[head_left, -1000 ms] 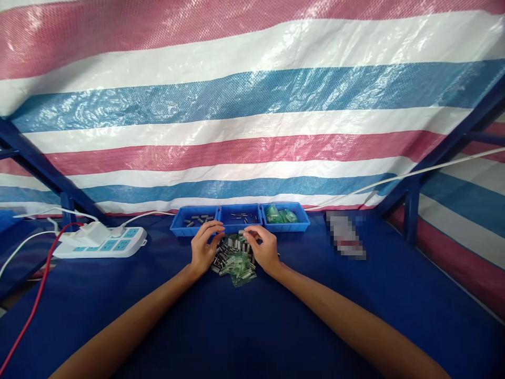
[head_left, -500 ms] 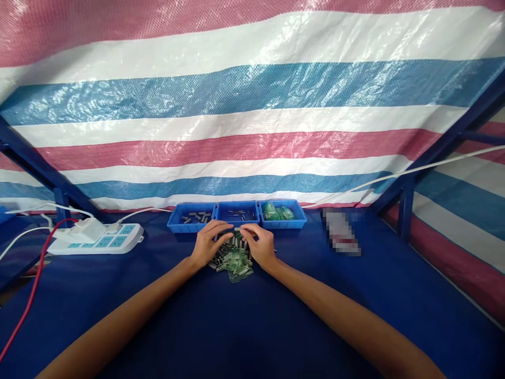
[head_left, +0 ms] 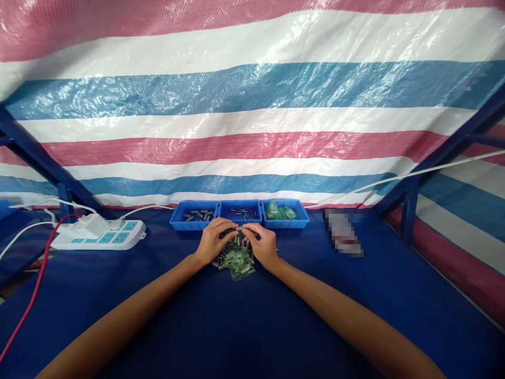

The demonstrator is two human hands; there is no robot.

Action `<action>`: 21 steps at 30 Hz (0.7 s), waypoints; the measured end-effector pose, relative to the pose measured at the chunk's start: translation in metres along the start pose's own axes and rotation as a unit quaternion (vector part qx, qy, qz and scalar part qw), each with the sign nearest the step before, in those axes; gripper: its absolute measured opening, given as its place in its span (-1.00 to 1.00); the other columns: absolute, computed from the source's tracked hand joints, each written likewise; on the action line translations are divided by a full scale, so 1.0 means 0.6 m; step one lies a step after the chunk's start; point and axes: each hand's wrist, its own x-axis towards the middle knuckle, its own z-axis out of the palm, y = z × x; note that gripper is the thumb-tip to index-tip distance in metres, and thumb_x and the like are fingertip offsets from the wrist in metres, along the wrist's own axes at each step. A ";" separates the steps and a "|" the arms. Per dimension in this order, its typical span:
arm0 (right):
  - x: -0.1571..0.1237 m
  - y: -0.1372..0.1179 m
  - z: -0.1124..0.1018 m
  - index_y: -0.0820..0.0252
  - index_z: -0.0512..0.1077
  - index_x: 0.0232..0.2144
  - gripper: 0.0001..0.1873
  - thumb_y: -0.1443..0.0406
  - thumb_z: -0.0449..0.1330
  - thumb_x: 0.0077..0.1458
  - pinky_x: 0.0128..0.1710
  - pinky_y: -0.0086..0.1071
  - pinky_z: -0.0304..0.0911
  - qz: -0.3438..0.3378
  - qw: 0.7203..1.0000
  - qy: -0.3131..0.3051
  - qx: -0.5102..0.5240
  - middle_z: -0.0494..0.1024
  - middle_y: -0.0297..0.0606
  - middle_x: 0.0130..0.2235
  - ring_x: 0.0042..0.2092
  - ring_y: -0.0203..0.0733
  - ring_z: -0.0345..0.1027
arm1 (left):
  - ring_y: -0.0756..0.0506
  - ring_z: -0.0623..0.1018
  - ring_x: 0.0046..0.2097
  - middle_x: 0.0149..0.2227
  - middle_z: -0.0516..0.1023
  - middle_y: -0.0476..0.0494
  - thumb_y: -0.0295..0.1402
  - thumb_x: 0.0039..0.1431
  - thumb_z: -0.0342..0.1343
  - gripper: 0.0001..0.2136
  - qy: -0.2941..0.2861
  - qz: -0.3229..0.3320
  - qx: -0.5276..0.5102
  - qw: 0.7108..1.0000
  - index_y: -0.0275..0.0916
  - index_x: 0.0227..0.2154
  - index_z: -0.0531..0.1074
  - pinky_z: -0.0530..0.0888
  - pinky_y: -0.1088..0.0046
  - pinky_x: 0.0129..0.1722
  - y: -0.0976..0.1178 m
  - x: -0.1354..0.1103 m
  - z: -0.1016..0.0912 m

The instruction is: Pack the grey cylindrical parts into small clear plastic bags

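Observation:
My left hand point(head_left: 212, 243) and my right hand point(head_left: 265, 247) meet fingertip to fingertip above a heap on the table. Both are closed in a pinch. What sits between the fingers is too small and too hidden to name. Below them lies the heap of small metal pins and cylinders point(head_left: 225, 260), mixed with clear green plastic packets point(head_left: 241, 266). Its far side is partly covered by my hands.
Behind my hands stand three blue bins: one with grey cylinders point(head_left: 204, 215), one with thin pins point(head_left: 239, 211), one with green packets point(head_left: 280, 211). A white power strip point(head_left: 118, 238) with cables is at left; a blurred-out object point(head_left: 343, 231) lies at right.
The whole view has shifted slightly. My hands stay together over the heap, with only small finger movements; nothing has visibly been put down or picked up.

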 end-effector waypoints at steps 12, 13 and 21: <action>0.000 0.008 0.001 0.18 0.47 -0.19 -0.79 0.27 0.11 0.15 -0.33 -0.40 0.36 -0.032 0.999 -0.032 -0.024 0.55 -0.21 -0.27 -0.34 -0.21 0.44 | -0.08 0.47 -0.22 -0.27 0.48 -0.14 -0.33 0.19 0.07 -0.87 0.059 -0.035 -0.019 0.997 -0.26 -0.27 0.44 0.39 0.40 -0.17 0.002 -0.009 0.004; 0.001 0.008 0.001 0.17 0.46 -0.19 -0.79 0.27 0.10 0.16 -0.34 -0.39 0.36 -0.037 0.998 -0.037 -0.022 0.54 -0.20 -0.26 -0.33 -0.21 0.43 | -0.07 0.47 -0.23 -0.28 0.48 -0.13 -0.33 0.19 0.06 -0.87 0.064 -0.037 -0.020 0.997 -0.26 -0.27 0.44 0.39 0.41 -0.18 0.002 -0.009 0.005; 0.004 0.001 -0.003 0.17 0.46 -0.23 -0.79 0.31 0.03 0.19 -0.38 -0.41 0.35 -0.056 0.996 -0.052 -0.037 0.49 -0.17 -0.25 -0.30 -0.22 0.39 | -0.11 0.49 -0.16 -0.23 0.51 -0.13 -0.30 0.19 0.05 -0.85 0.075 -0.076 -0.014 0.994 -0.24 -0.25 0.41 0.39 0.37 -0.11 0.000 -0.015 0.005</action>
